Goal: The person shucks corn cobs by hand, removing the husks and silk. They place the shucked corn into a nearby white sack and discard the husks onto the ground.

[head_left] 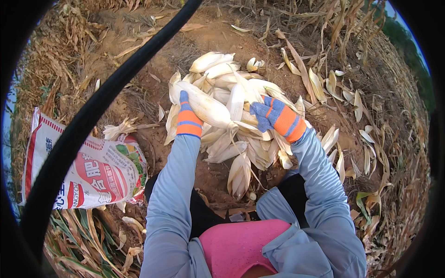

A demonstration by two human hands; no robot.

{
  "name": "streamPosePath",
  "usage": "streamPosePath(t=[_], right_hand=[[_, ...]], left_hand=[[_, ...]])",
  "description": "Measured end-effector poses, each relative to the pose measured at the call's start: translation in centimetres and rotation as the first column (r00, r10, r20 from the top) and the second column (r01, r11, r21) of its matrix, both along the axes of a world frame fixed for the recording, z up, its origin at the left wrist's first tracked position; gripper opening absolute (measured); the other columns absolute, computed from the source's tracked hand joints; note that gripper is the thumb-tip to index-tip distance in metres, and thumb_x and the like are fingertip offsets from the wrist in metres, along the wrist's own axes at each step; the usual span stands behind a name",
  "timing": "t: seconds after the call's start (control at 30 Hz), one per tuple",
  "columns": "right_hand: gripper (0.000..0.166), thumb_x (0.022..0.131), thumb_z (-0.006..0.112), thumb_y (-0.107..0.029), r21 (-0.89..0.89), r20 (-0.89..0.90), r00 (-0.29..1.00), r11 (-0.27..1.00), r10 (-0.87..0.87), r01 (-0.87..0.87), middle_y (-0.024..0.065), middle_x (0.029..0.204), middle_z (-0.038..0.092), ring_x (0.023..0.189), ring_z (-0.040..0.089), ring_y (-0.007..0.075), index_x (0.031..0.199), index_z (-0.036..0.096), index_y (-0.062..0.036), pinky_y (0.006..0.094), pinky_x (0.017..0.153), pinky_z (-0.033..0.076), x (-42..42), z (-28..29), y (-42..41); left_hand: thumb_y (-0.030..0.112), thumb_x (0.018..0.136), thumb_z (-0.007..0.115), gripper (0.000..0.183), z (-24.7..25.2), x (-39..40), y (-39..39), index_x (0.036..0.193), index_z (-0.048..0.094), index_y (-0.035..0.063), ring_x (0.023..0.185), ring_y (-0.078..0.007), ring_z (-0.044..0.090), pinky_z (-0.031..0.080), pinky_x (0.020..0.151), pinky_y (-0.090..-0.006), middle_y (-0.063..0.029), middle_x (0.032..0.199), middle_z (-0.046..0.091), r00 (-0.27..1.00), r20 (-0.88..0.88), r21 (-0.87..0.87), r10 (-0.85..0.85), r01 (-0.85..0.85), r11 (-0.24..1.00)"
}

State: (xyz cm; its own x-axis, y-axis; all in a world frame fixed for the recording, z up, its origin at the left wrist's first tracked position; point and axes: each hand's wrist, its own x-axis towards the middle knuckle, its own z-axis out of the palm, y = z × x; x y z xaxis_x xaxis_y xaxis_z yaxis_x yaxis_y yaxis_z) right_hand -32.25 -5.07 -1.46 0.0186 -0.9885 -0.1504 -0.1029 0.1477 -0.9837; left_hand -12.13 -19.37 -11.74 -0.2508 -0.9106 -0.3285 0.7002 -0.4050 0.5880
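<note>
My left hand (189, 120), in an orange and blue knit glove, grips a large ear of corn in its pale husk (205, 104). The thumb lies over the ear, and the fingers beneath are hidden. Under and around it is a heap of husked-over corn ears (229, 151) on bare soil. My right hand (276, 116), gloved alike, is at the heap's right side with its fingers curled. Pale husk leaves (248, 90) rise beside its fingertips; whether it pinches one cannot be made out.
A printed white and red woven sack (94, 173) lies at the left. Loose husk pieces (358, 104) litter the soil at the right, and dry corn stalks (393, 139) stand beyond. A dark blurred strap or cable (114, 87) crosses the view's left side.
</note>
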Motion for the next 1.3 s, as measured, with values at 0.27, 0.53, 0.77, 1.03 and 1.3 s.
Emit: streamPosePath(t=[0.27,0.53,0.77,1.03,1.3], right_hand=[[0.024,0.087,0.047,-0.029,0.127,0.024,0.991,0.983,0.129,-0.131,-0.0007,0.058,0.047,0.045,0.043,0.0070,0.085,0.055,-0.0058,0.0196,0.043,0.036,-6.0,2.9,2.7],[0.076,0.081,0.039,-0.056,-0.127,0.987,0.158,0.618,0.004,0.776,0.0123,0.139,0.018,0.127,0.019,0.0305,0.133,0.017,-0.0042,0.0498,0.103,0.013,-22.8,-2.1,3.3],[0.033,0.081,0.056,-0.022,-0.001,-0.023,1.000,1.000,-0.013,0.013,0.0078,0.101,0.058,0.092,0.055,0.0161,0.108,0.054,-0.0044,0.0272,0.079,0.043,-1.7,-3.7,-0.9],[0.039,0.071,0.066,-0.025,-0.037,-0.349,0.916,0.979,-0.200,0.200,0.0139,0.089,0.059,0.084,0.057,0.0218,0.099,0.053,-0.0020,0.0298,0.075,0.044,3.0,-6.9,-2.3],[0.023,0.080,0.057,-0.013,-0.174,0.532,0.846,0.983,0.038,0.065,0.0045,0.091,0.058,0.085,0.054,0.0120,0.099,0.054,-0.0021,0.0248,0.078,0.044,-0.3,-5.0,-4.5]], left_hand=[[0.055,0.078,0.047,0.068,-3.4,9.0,-8.4,0.128,0.034,0.0116,0.112,-0.0311,0.041,0.033,0.095,-0.0452,-0.0113,0.126,0.041,0.955,0.014,0.006,0.296,-0.297,0.955],[0.054,0.074,0.054,0.071,1.5,3.1,-2.0,0.126,0.035,0.0088,0.110,-0.0305,0.043,0.035,0.094,-0.0453,-0.0119,0.124,0.043,0.989,0.118,-0.002,0.090,-0.091,0.996],[0.055,0.074,0.053,0.072,-1.9,-2.5,1.9,0.126,0.035,0.0084,0.111,-0.0305,0.043,0.034,0.094,-0.0454,-0.0126,0.124,0.042,0.982,0.052,0.043,-0.184,0.181,0.982],[0.057,0.075,0.051,0.072,-1.5,-4.2,2.6,0.126,0.035,0.0079,0.112,-0.0305,0.042,0.032,0.095,-0.0456,-0.0135,0.125,0.041,0.964,0.024,-0.019,-0.265,0.266,0.964],[0.060,0.080,0.038,0.072,4.2,-2.1,3.2,0.127,0.032,0.0061,0.116,-0.0303,0.036,0.029,0.096,-0.0472,-0.0165,0.126,0.036,0.955,-0.115,-0.028,-0.274,0.273,0.962]])
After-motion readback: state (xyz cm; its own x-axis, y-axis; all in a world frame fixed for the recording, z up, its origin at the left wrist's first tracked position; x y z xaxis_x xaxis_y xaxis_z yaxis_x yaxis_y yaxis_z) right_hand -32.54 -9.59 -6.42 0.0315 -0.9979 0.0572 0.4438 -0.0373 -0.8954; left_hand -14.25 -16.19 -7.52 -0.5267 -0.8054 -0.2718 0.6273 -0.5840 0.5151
